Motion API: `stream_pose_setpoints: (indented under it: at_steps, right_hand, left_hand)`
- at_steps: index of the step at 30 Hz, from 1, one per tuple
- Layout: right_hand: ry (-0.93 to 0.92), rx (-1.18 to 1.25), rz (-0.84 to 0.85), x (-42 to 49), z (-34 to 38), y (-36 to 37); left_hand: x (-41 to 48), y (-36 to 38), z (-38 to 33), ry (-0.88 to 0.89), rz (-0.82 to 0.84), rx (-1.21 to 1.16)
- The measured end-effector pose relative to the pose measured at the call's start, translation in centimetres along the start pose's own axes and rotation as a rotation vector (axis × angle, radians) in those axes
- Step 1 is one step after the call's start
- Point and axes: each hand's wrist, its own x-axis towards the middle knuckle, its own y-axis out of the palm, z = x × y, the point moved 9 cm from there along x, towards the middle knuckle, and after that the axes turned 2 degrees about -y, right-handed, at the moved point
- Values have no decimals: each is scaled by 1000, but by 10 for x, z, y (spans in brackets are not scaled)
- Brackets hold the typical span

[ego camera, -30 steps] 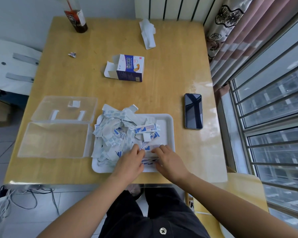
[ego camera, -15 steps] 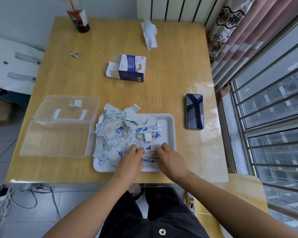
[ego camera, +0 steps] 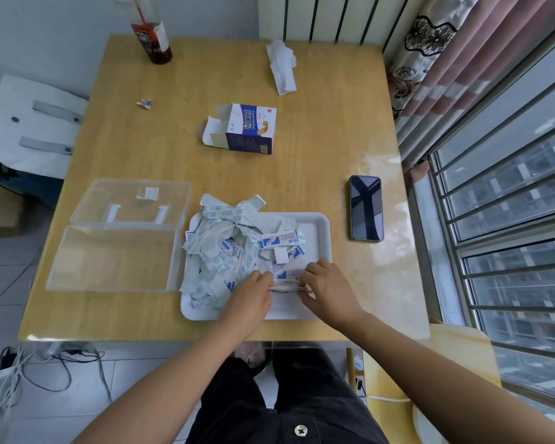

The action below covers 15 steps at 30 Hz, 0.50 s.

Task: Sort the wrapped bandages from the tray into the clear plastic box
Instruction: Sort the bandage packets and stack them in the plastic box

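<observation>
A white tray (ego camera: 318, 225) near the table's front edge holds a loose heap of wrapped bandages (ego camera: 225, 248), white with blue print, piled mostly on its left half. Over the tray's front middle, my left hand (ego camera: 253, 296) and my right hand (ego camera: 327, 290) pinch the two ends of a small flat stack of bandages (ego camera: 285, 287) held between them. The clear plastic box (ego camera: 109, 261) lies open to the left of the tray, with its lid (ego camera: 129, 203) folded back behind it; nothing shows inside it.
An opened bandage carton (ego camera: 247, 129) stands mid-table. A black phone (ego camera: 366, 208) lies right of the tray. A dark bottle (ego camera: 151, 36) and a crumpled tissue (ego camera: 282, 65) sit at the far edge. A small wrapper scrap (ego camera: 144, 103) lies far left.
Both hands have drawn closer around the small stack and lifted it slightly off the tray's front. The heap and the box have not moved.
</observation>
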Motion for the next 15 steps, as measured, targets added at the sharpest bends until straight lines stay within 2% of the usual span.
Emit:
stream_pose_setpoints:
  at_steps: [4, 7, 11, 15]
  right_hand:
    - [79, 350, 59, 2, 5, -7]
    - [102, 497, 84, 8, 16, -6]
    - [158, 583, 95, 17, 19, -7]
    - [164, 600, 190, 23, 27, -9]
  left_hand:
    - [-5, -9, 9, -133, 22, -320]
    - [-9, -13, 9, -211, 34, -567]
    - [-11, -14, -2, -170, 113, -553]
    - [-6, -38, 0, -130, 8, -411]
